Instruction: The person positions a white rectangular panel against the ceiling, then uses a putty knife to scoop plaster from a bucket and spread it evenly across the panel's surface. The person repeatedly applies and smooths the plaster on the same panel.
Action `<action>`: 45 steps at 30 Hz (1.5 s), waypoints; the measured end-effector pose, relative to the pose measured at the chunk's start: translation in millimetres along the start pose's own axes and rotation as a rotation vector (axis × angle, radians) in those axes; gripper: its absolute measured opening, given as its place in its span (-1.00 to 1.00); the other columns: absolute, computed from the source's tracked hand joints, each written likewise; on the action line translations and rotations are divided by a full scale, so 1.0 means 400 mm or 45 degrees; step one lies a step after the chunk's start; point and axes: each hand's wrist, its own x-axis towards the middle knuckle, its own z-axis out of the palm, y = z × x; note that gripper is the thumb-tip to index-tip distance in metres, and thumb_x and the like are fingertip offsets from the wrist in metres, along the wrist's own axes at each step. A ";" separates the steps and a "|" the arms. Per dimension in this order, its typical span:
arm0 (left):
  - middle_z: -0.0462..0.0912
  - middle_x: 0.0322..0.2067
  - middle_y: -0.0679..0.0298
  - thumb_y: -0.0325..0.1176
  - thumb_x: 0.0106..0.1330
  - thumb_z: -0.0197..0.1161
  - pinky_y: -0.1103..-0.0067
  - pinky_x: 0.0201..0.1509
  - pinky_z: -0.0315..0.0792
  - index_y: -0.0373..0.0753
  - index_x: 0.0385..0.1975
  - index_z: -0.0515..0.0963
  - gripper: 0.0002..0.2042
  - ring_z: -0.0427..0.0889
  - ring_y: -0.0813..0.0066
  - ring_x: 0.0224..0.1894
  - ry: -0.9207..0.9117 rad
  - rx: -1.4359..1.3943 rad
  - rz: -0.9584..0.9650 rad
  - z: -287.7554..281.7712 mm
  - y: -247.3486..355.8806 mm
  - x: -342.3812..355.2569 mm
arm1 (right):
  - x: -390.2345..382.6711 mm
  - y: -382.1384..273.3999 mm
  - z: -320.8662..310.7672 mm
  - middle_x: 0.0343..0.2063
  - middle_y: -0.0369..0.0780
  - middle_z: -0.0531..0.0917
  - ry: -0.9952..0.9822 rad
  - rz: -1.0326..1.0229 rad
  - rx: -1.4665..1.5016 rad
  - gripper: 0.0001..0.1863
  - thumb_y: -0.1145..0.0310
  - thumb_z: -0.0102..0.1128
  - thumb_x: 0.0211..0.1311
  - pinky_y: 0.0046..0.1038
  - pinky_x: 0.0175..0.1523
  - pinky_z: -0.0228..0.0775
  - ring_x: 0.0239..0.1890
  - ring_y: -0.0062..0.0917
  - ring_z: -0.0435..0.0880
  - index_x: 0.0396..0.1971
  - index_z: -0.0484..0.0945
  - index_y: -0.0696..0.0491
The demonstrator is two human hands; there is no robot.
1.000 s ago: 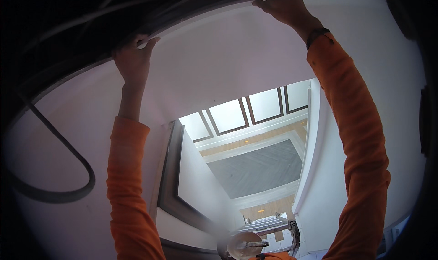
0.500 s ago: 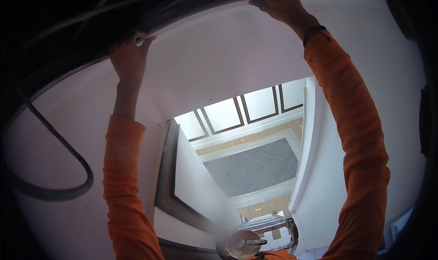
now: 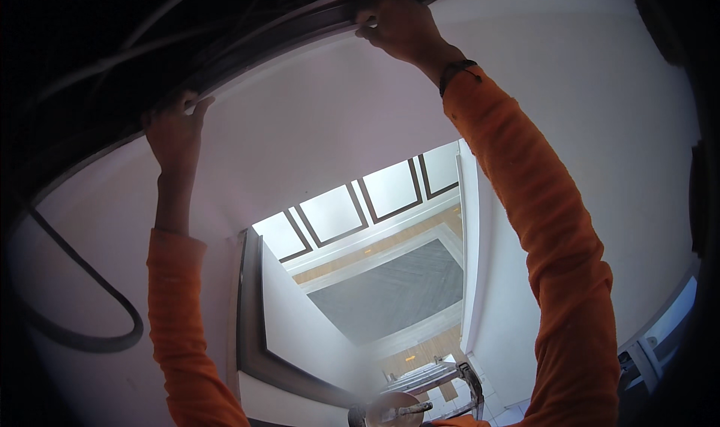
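Observation:
My left hand (image 3: 174, 127) is raised at the upper left, fingers curled on a dark strip (image 3: 277, 31) that edges a pale surface (image 3: 315, 104). My right hand (image 3: 399, 31) grips the same strip higher up and farther right, its thumb and forefinger bent round it. The fingertips of both hands are partly lost in shadow. Both arms are in orange sleeves.
A dark recess with cables (image 3: 135, 37) lies above the strip. A black hose (image 3: 90, 269) loops at left. Far below are a doorway, a dark-framed panel (image 3: 300, 299), a grey floor (image 3: 382, 284), a metal ladder (image 3: 472, 389) and a round pale container (image 3: 382, 410).
Both hands and the scene behind them have shifted left and down in the picture, mostly in the last half second. Both hands remain at the strip.

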 end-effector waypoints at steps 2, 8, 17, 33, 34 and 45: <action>0.80 -0.29 0.29 -0.05 0.30 0.41 0.32 0.05 0.40 -0.14 -0.30 0.70 -0.72 0.76 0.29 -0.22 0.014 -0.009 0.007 0.001 0.001 -0.001 | 0.001 0.004 -0.001 -0.33 -0.27 0.78 0.015 -0.034 0.001 -0.85 0.23 0.35 0.20 -0.23 -0.05 0.61 -0.18 -0.33 0.77 -0.24 0.78 -0.18; 0.80 -0.32 0.27 -0.03 0.30 0.42 0.34 0.04 0.41 -0.16 -0.30 0.70 -0.70 0.76 0.30 -0.26 0.005 0.007 0.039 -0.005 -0.015 -0.002 | -0.009 -0.004 0.012 -0.35 -0.24 0.78 0.048 -0.048 0.046 -0.83 0.24 0.35 0.19 -0.22 -0.05 0.62 -0.18 -0.30 0.78 -0.23 0.77 -0.14; 0.77 -0.19 0.24 -0.13 0.25 0.48 0.28 0.06 0.47 -0.16 -0.11 0.63 -0.67 0.74 0.24 -0.16 0.062 -0.025 0.200 0.028 -0.037 0.000 | -0.011 -0.005 0.008 -0.20 -0.21 0.79 0.168 -0.211 -0.111 -0.75 0.23 0.35 0.25 -0.21 -0.02 0.60 -0.14 -0.25 0.76 -0.12 0.71 -0.02; 0.64 -0.22 0.07 -0.23 0.22 0.48 0.23 -0.04 0.58 -0.29 -0.20 0.58 -0.69 0.66 0.03 -0.11 -0.042 0.043 0.301 0.039 -0.031 0.031 | 0.009 0.021 0.048 -0.23 -0.14 0.75 0.098 -0.367 -0.333 -0.71 0.28 0.34 0.24 -0.19 -0.15 0.65 -0.21 -0.22 0.76 -0.06 0.64 0.02; 0.65 -0.23 0.07 -0.22 0.23 0.48 0.23 -0.04 0.58 -0.29 -0.20 0.58 -0.69 0.67 0.03 -0.11 -0.034 0.046 0.301 0.036 -0.032 0.032 | 0.011 0.024 0.051 -0.23 -0.14 0.75 0.134 -0.398 -0.327 -0.71 0.29 0.34 0.24 -0.19 -0.15 0.65 -0.21 -0.22 0.76 -0.06 0.64 0.02; 0.68 -0.21 0.04 -0.18 0.26 0.46 0.26 0.00 0.59 -0.31 -0.15 0.61 -0.66 0.69 0.02 -0.12 0.013 0.037 0.322 0.046 -0.043 0.025 | 0.011 0.035 0.052 -0.22 -0.16 0.74 0.226 -0.504 -0.314 -0.71 0.33 0.35 0.22 -0.20 -0.11 0.64 -0.19 -0.21 0.75 -0.06 0.65 0.03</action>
